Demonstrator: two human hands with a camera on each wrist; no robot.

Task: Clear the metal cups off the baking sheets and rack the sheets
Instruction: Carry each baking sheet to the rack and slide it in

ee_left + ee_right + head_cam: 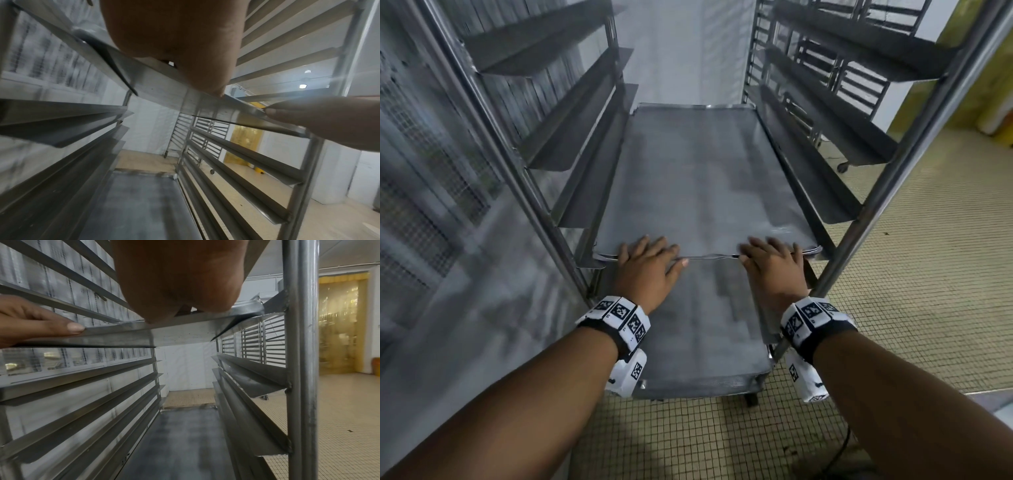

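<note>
From the head view, two hands press flat on one baking sheet lying on the rack's runners: left hand and right hand at its near edge, fingers straight. A second sheet lies lower in the rack.

The left wrist view shows the upper sheet's edge under the palm, the lower sheet below.

The right wrist view shows the same two sheets.

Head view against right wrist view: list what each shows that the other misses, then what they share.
Only the head view shows the top face of the baking sheet, both hands flat on its near edge, left hand and right hand, and the marker wristbands.

Only the right wrist view shows the sheet's underside edge from below, the yellow strip curtain and the left thumb tip on that edge.

Both show the rack's side rails and a lower sheet. No cups in either.
</note>
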